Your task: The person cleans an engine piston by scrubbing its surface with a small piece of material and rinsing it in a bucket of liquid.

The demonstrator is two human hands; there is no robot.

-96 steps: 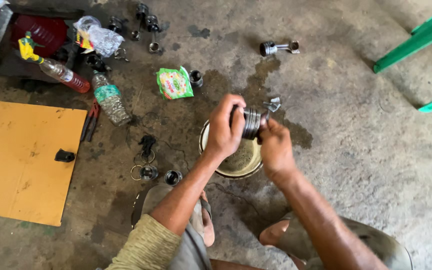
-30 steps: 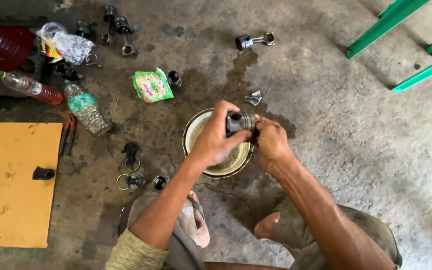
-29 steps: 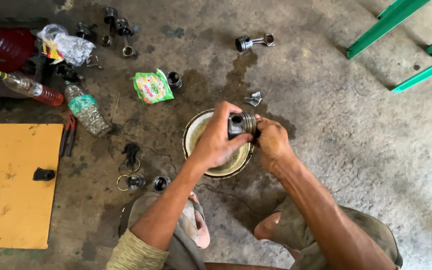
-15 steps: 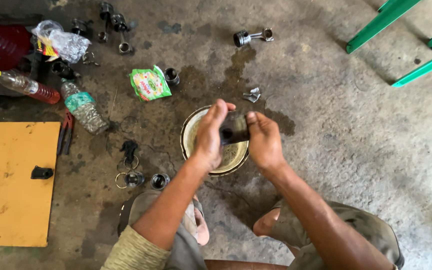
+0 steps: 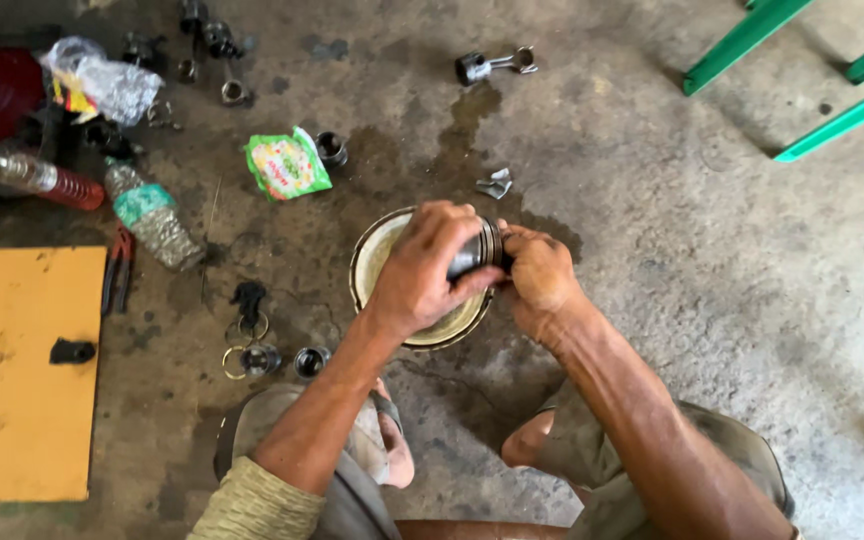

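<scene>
Above the round metal bowl (image 5: 377, 262) at floor centre, the left hand (image 5: 422, 270) and right hand (image 5: 542, 280) both clamp a grooved metal piston (image 5: 479, 252) between them. Left of the bowl lie small rings and a green packet (image 5: 287, 163). Bare concrete floor (image 5: 712, 260) extends right.

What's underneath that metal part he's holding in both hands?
A round pale bowl on the floor sits below the piston, left hand and right hand. The hands cover its inside.
</scene>
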